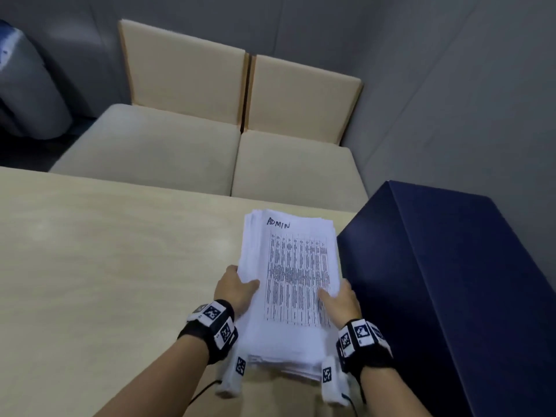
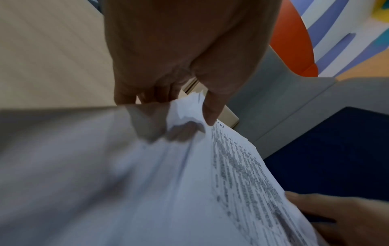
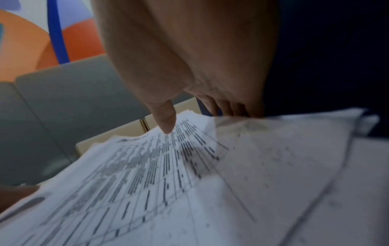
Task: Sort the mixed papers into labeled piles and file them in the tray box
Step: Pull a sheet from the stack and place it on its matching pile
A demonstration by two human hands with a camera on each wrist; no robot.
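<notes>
A thick stack of white papers (image 1: 288, 284) is held over the right end of the table, its top sheet a printed table headed "ADMIN" in handwriting. My left hand (image 1: 237, 288) grips the stack's left edge, thumb on top and fingers underneath. My right hand (image 1: 340, 299) grips the right edge the same way. In the left wrist view the thumb (image 2: 211, 109) presses on the papers (image 2: 168, 183). In the right wrist view the thumb (image 3: 166, 119) lies on the printed sheet (image 3: 157, 174). A dark blue box (image 1: 451, 281) stands right of the stack.
The light wooden table (image 1: 105, 251) stretches to the left. Two beige seat cushions (image 1: 186, 145) with upright backs stand behind the table against grey wall panels. A grey rounded object (image 1: 27, 85) sits at the far left.
</notes>
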